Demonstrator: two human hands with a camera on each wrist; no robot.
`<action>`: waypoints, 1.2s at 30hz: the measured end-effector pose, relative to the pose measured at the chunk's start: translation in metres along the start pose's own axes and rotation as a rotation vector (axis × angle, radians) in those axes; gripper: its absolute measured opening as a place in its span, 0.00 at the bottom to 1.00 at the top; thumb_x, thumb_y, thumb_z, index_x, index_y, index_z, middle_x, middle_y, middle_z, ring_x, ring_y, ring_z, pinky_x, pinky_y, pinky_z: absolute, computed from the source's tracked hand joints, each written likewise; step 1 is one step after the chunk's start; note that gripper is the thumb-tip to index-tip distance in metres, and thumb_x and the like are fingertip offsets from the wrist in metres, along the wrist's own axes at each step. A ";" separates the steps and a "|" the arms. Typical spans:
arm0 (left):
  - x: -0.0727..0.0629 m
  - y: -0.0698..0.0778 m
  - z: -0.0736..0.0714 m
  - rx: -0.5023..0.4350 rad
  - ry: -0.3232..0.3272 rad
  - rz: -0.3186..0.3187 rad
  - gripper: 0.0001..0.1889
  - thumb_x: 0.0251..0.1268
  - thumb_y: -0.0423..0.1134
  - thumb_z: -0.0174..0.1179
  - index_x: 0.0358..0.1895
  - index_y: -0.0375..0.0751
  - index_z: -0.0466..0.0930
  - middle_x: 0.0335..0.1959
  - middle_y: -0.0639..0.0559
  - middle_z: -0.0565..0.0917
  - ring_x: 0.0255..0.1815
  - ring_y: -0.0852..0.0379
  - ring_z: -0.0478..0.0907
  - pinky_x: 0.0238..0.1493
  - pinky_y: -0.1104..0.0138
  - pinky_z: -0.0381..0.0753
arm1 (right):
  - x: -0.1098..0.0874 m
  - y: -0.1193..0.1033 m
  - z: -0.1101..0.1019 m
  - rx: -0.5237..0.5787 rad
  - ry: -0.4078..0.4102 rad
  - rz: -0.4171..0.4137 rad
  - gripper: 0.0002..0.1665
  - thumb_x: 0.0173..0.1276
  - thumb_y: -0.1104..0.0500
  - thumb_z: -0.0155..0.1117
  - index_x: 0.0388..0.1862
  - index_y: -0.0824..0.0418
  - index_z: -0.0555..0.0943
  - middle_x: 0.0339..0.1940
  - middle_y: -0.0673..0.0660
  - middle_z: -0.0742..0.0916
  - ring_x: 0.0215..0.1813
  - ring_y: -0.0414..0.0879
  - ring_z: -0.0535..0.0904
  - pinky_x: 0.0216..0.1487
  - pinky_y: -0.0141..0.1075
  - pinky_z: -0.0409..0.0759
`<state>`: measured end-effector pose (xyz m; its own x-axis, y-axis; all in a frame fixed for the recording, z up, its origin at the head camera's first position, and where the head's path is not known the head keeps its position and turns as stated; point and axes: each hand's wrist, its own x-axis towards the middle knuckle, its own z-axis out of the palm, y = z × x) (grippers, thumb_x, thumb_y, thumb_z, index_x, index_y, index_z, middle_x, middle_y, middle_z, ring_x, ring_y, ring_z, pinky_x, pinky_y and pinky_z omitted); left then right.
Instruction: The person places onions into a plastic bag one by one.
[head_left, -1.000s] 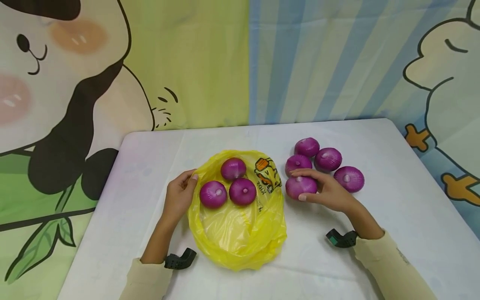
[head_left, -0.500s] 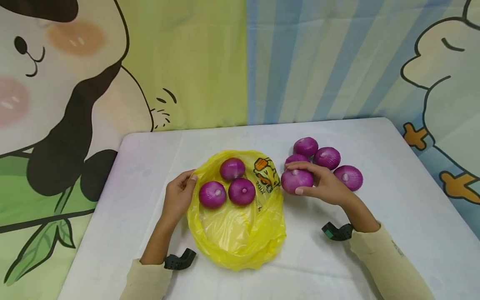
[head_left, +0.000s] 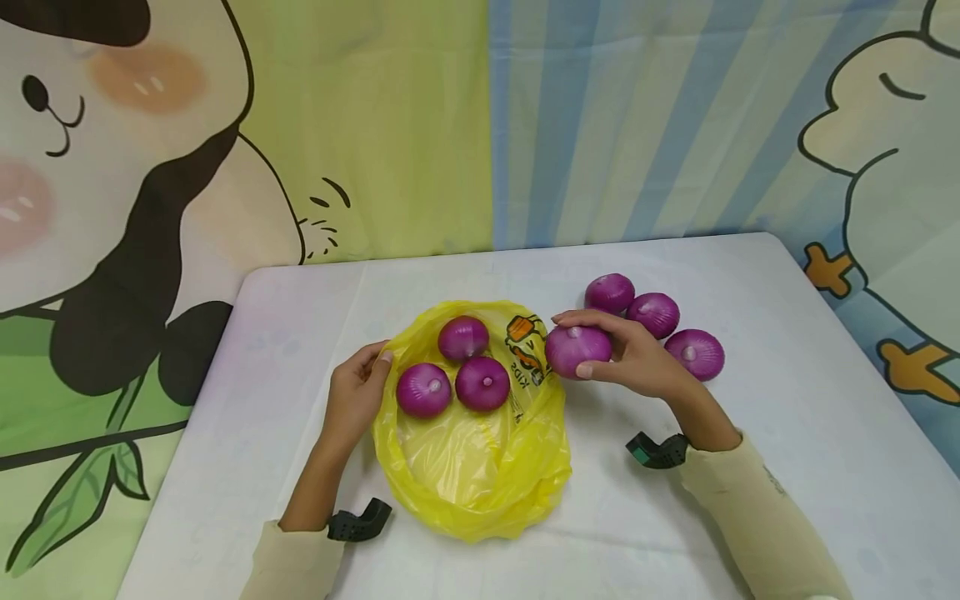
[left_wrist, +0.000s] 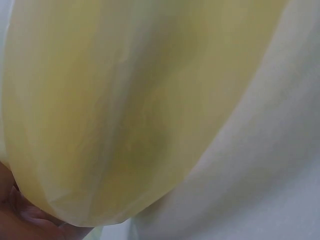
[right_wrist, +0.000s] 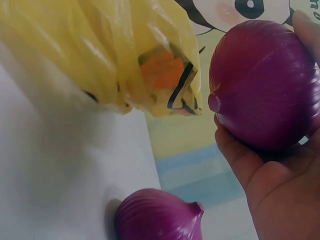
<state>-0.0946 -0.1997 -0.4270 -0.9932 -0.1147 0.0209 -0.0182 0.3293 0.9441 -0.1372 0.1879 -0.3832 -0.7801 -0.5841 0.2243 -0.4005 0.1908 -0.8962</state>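
A purple onion (head_left: 576,352) is held between the thumb and fingers of my right hand (head_left: 637,354), raised off the table at the right edge of the yellow plastic bag (head_left: 450,467). The right wrist view shows this onion (right_wrist: 265,85) large, its stem end toward the bag (right_wrist: 100,45). My left hand (head_left: 356,392) pinches the bag's left rim between thumb and fingers. Inside the open bag lie three purple onions (head_left: 483,384). The left wrist view is mostly filled by the bag's yellow side (left_wrist: 125,100), with part of the hand (left_wrist: 30,220) at the lower left.
Several more onions (head_left: 695,354) sit on the white table (head_left: 787,433) behind and right of my right hand, one of them hidden by it in the head view. A printed curtain (head_left: 397,125) hangs behind the table.
My right hand has lifted the onion off the table and carried it left to the bag's right rim. The left hand keeps its pinch on the bag.
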 end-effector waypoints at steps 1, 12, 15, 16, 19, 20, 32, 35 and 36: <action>0.000 0.000 0.000 0.004 0.001 0.002 0.19 0.75 0.47 0.52 0.59 0.39 0.79 0.50 0.44 0.84 0.46 0.53 0.81 0.40 0.73 0.79 | 0.002 -0.001 0.000 0.004 -0.003 -0.006 0.33 0.60 0.68 0.71 0.65 0.59 0.74 0.64 0.55 0.77 0.66 0.48 0.70 0.55 0.39 0.78; -0.001 0.002 0.000 0.009 0.007 0.014 0.21 0.74 0.50 0.52 0.58 0.38 0.80 0.49 0.44 0.84 0.45 0.53 0.81 0.41 0.73 0.79 | 0.014 -0.008 0.004 0.067 -0.079 -0.014 0.31 0.62 0.67 0.69 0.65 0.65 0.73 0.65 0.65 0.75 0.64 0.51 0.72 0.56 0.42 0.77; -0.002 0.002 0.000 0.009 0.005 0.005 0.21 0.75 0.49 0.52 0.58 0.39 0.80 0.49 0.44 0.84 0.45 0.53 0.81 0.41 0.73 0.79 | 0.018 -0.009 0.007 0.071 -0.099 -0.022 0.32 0.62 0.66 0.70 0.65 0.65 0.73 0.65 0.66 0.75 0.63 0.51 0.72 0.56 0.43 0.77; -0.002 0.002 0.000 0.009 0.004 0.006 0.21 0.75 0.49 0.52 0.58 0.39 0.80 0.49 0.44 0.84 0.45 0.53 0.81 0.41 0.73 0.80 | 0.020 -0.009 0.008 0.076 -0.107 -0.031 0.32 0.62 0.66 0.70 0.66 0.66 0.72 0.65 0.67 0.75 0.63 0.51 0.72 0.56 0.43 0.77; -0.001 0.001 0.001 0.014 0.008 0.014 0.21 0.75 0.49 0.52 0.58 0.38 0.80 0.49 0.44 0.84 0.45 0.53 0.81 0.40 0.73 0.79 | 0.027 -0.012 0.011 0.103 -0.137 -0.061 0.32 0.63 0.66 0.69 0.66 0.67 0.72 0.64 0.65 0.76 0.63 0.52 0.73 0.56 0.44 0.77; -0.001 0.001 0.001 0.013 0.008 0.016 0.20 0.75 0.49 0.52 0.57 0.38 0.80 0.49 0.44 0.84 0.45 0.53 0.81 0.40 0.73 0.80 | 0.029 -0.012 0.012 0.126 -0.150 -0.067 0.32 0.63 0.67 0.68 0.66 0.67 0.71 0.64 0.64 0.76 0.62 0.53 0.73 0.55 0.44 0.78; -0.003 0.004 0.001 0.002 0.017 0.018 0.19 0.75 0.48 0.53 0.56 0.38 0.80 0.46 0.44 0.85 0.42 0.53 0.81 0.39 0.72 0.80 | 0.058 -0.019 0.025 0.148 -0.199 -0.040 0.31 0.65 0.61 0.69 0.66 0.64 0.72 0.62 0.57 0.77 0.56 0.53 0.77 0.54 0.46 0.79; -0.002 0.005 0.000 -0.003 0.020 0.022 0.19 0.75 0.47 0.53 0.56 0.37 0.81 0.45 0.44 0.85 0.41 0.52 0.81 0.38 0.72 0.81 | 0.064 -0.020 0.029 0.172 -0.210 -0.039 0.31 0.65 0.61 0.69 0.66 0.65 0.72 0.62 0.57 0.78 0.55 0.54 0.78 0.53 0.47 0.79; -0.002 0.005 0.000 -0.003 0.020 0.023 0.19 0.75 0.47 0.53 0.56 0.37 0.80 0.45 0.44 0.85 0.41 0.53 0.81 0.38 0.72 0.81 | 0.066 -0.019 0.031 0.178 -0.214 -0.040 0.32 0.64 0.61 0.69 0.66 0.65 0.72 0.62 0.57 0.78 0.55 0.54 0.78 0.53 0.47 0.79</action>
<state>-0.0925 -0.1976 -0.4225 -0.9909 -0.1257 0.0488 0.0048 0.3293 0.9442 -0.1662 0.1209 -0.3629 -0.6384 -0.7454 0.1921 -0.3237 0.0335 -0.9456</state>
